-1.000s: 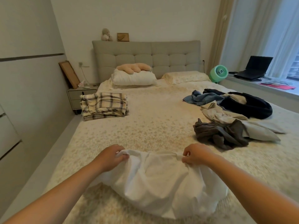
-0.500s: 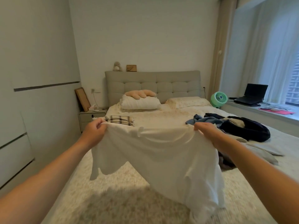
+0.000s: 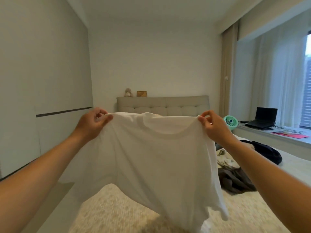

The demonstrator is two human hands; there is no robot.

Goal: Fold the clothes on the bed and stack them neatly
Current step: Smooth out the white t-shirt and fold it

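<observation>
A white T-shirt (image 3: 154, 158) hangs spread out in the air above the bed (image 3: 107, 209), neckline at the top. My left hand (image 3: 92, 122) pinches its left shoulder and my right hand (image 3: 212, 126) pinches its right shoulder. The shirt's hem dangles just over the bedspread. To the right lies a heap of unfolded clothes: a dark grey garment (image 3: 235, 180), a beige one (image 3: 225, 158) and a black one (image 3: 265, 152). The shirt hides the pillows and the plaid garment.
A padded headboard (image 3: 161, 105) stands at the far end, with a small plush toy (image 3: 128, 93) on top. A green fan (image 3: 230, 121) and a laptop (image 3: 263, 117) sit on the window ledge at right. White wardrobe doors line the left wall.
Both hands lifted the white T-shirt from the bedspread up to chest height and pulled it wide. My view tilted upward, so the shirt now covers the pillows and plaid garment.
</observation>
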